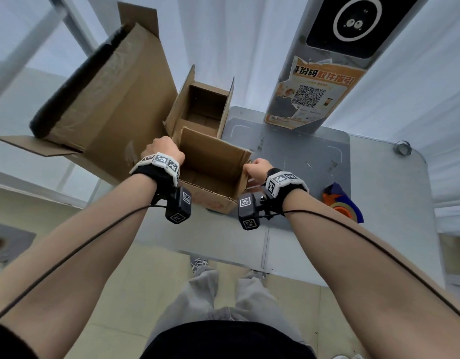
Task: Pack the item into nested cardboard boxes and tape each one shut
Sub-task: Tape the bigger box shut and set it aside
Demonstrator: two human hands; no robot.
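The near cardboard box (213, 174) stood open-topped at the near left part of the grey table (379, 177), between the two hands. The left hand (163, 149) gripped its left wall at the rim, fingers curled over the edge. The right hand (257, 168) gripped the box's right wall the same way, fingers hooked on the flap. Just beyond it stood a smaller open box (205, 104), flaps up. Far left, a large box (112, 99) lay tilted, a dark item (78, 79) along its upper side. A tape dispenser (343, 203) lay on the table right of the right hand, apart from it.
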